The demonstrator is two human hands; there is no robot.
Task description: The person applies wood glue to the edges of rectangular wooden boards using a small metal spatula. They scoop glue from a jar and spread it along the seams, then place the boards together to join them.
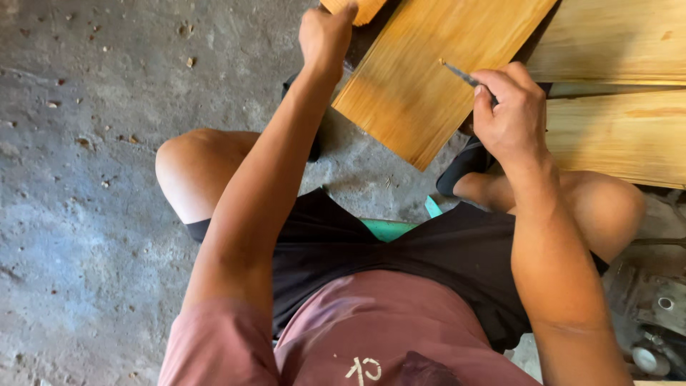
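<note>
Pressing a thin metal pointed tool (463,74) against a varnished wooden board (429,71), the right hand (511,114) has its grip closed tight around the tool's handle, the tip touching the board's face near its middle. The board lies tilted across the concrete floor (86,179), far from the seated person's knees. The left hand (325,32) reaches to the board's far left corner, its grip curled shut on the edge of a small wooden piece (361,8) there. More pale planks (622,129) lie to the right, just beside the board.
</note>
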